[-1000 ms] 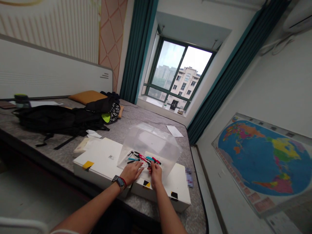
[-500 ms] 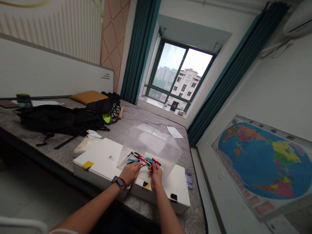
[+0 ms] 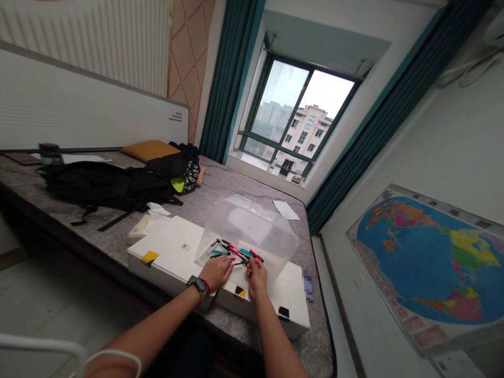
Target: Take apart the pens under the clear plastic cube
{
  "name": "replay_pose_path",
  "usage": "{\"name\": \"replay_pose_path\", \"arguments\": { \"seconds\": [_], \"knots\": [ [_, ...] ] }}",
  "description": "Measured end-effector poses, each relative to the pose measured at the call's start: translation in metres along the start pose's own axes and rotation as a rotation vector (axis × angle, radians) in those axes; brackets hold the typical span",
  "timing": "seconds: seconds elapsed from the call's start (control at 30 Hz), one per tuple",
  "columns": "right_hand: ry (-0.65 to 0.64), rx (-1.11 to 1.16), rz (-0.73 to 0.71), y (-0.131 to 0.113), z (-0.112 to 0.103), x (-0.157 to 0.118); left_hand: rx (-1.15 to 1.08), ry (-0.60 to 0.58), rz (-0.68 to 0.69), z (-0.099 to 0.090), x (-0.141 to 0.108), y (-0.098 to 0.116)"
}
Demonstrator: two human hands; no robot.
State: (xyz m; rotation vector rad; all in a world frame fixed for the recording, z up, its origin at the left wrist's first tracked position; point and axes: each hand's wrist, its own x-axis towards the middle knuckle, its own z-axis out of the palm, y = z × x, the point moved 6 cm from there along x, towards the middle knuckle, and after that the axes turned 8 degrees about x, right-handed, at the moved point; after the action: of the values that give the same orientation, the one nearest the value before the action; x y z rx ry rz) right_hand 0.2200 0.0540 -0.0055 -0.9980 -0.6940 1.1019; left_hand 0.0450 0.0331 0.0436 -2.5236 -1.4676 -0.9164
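Observation:
Several pens [image 3: 236,250] in black, red and teal lie in a loose pile inside a clear plastic box [image 3: 252,223], which rests tilted on its side with its opening facing me. My left hand [image 3: 217,272], with a watch [image 3: 199,285] on the wrist, is at the front of the pile. Its fingers are closed, with the red end of a pen [image 3: 233,259] showing at the tips. Just right of the pens, my right hand [image 3: 257,274] is pinched closed; what sits between its fingertips is too small to make out.
White cartons [image 3: 169,241] with black and yellow tape stand under the box on a grey mattress [image 3: 220,178]. A black backpack [image 3: 90,181], an orange cushion [image 3: 149,150] and a cup [image 3: 50,154] lie further left. A paper sheet [image 3: 286,209] lies behind the box.
The whole view has shifted slightly, so the scene sits a little further right. Both hands stay at the pens, with closed fingers and hardly any movement.

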Motion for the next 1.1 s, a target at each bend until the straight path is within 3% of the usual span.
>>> {"name": "replay_pose_path", "arguments": {
  "seconds": [0.47,0.83,1.1],
  "knots": [
    [0.004,0.109,-0.005,-0.006,0.003,-0.007,-0.021,0.014,-0.006,0.0,0.001,-0.001],
    [-0.123,-0.198,-0.055,-0.002,0.012,-0.009,0.002,-0.077,0.057,0.006,-0.001,-0.002],
    [-0.113,-0.237,-0.074,-0.004,0.012,-0.008,-0.064,0.026,0.105,0.002,-0.001,0.0]
  ]
}}
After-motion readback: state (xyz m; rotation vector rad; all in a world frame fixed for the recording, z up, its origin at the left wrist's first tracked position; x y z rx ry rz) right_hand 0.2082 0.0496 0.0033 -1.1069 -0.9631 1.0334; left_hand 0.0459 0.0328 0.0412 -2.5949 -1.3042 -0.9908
